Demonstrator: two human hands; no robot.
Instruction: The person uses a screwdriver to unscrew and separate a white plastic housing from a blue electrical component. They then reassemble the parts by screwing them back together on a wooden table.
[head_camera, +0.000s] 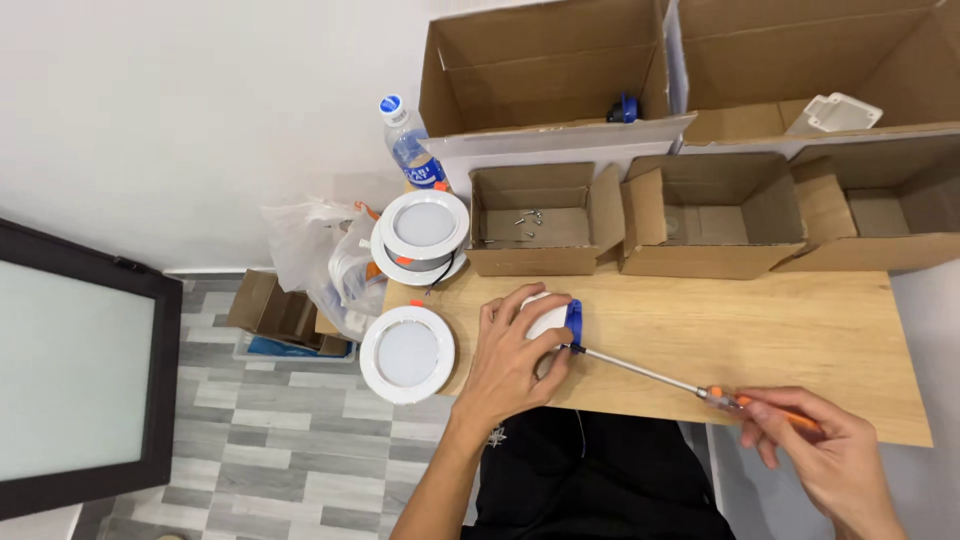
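Steadying the small white housing with the blue clip (553, 318) under my left hand (507, 358), I have my fingers curled over its top and my thumb along the near side, so it sits pinned against the tabletop (760, 330) just ahead of my knuckles. My right hand (820, 440) is closed in a loose pinch around the orange handle of the screwdriver (660, 378), fingertips rather than palm doing the holding.

To do this well, I judge the shaft must stay in line with the screw, with light push toward my left hand while I roll the handle between my fingers. If the tip tilts it could skid off the blue part, so the left hand should press down firmly and not let the housing turn.

As for direction, the screwdriver's long axis runs from my right hand up and across toward my left, tip at the blue clip, handle nearest my right palm, lying low over the tabletop. The housing faces its blue side toward my right hand. Whether the tip is truly seated, I cannot tell.

Beyond my left hand lie round white downlights (407, 352).
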